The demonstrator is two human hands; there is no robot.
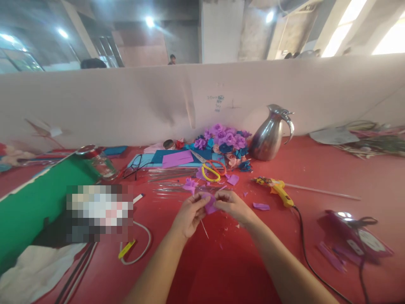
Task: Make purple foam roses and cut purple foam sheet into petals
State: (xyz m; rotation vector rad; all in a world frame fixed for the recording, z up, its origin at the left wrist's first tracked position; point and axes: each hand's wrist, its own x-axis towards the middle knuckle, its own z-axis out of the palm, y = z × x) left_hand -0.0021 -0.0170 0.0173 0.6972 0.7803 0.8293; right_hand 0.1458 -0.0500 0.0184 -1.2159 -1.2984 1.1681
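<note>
Over the red table [221,261] my left hand [189,214] and my right hand [233,205] meet, fingers pinched on a small purple foam piece [210,203]. A thin wire stick [204,228] slants down from under the left hand. Just beyond the hands lie a finished purple foam flower [190,184], purple scraps [233,179] and yellow and orange scissors [211,170]. A yellow glue gun [278,189] lies to the right of my right hand, its black cord trailing toward me.
A heap of purple, blue and pink foam flowers [225,142] sits at the back next to a steel jug [269,135]. Foam sheets [177,158] and wires lie behind the scissors. A green board [34,202] and glass jar [101,162] stand left, and a purple iron [357,236] lies right.
</note>
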